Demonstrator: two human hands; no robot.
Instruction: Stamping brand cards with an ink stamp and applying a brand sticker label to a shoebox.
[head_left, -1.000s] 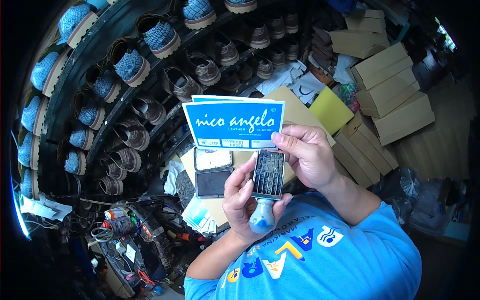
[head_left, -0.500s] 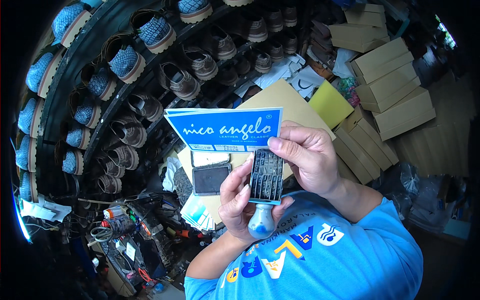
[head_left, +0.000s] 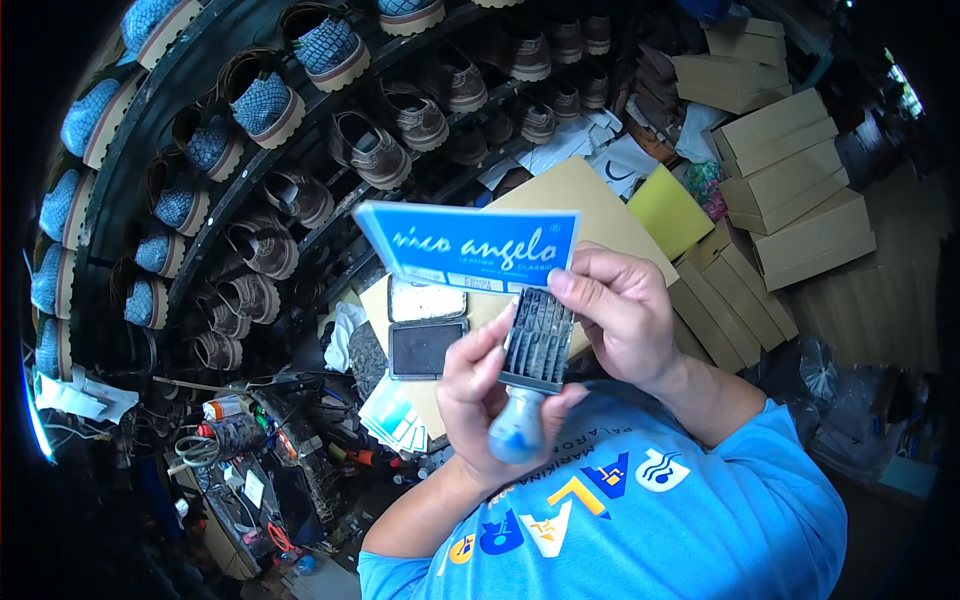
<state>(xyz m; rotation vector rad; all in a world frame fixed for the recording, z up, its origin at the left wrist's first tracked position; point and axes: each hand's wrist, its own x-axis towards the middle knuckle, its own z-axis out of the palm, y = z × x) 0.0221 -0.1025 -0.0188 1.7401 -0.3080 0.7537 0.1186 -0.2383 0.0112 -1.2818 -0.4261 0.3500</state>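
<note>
My left hand [head_left: 474, 388] is closed around a hand stamp [head_left: 538, 340]. Its block of raised rubber character rows is turned up to face me, and its grey-blue rounded handle points down toward my shirt. Just beyond it, my right hand [head_left: 632, 318] pinches a few blue-and-white printed cards [head_left: 470, 240] by their lower right corner, thumb on top. The cards' lower edge sits close to the far end of the stamp; whether they touch I cannot tell. To the left lies an open ink pad [head_left: 428, 350], dark in its tin, with the pale lid folded back.
More blue-and-white cards [head_left: 395, 415] lie fanned beside the ink pad on brown board [head_left: 565, 205]. Racks of shoes [head_left: 368, 150] curve along the left and far side. Cardboard boxes [head_left: 785, 130] are stacked at right, near a yellow sheet [head_left: 672, 210]. Tools and cables [head_left: 240, 440] clutter the lower left.
The cards have tilted, and their printed face now looks blurred. The stamp has turned slightly in my left hand, its handle swinging a little to the left. Both hands keep their hold.
</note>
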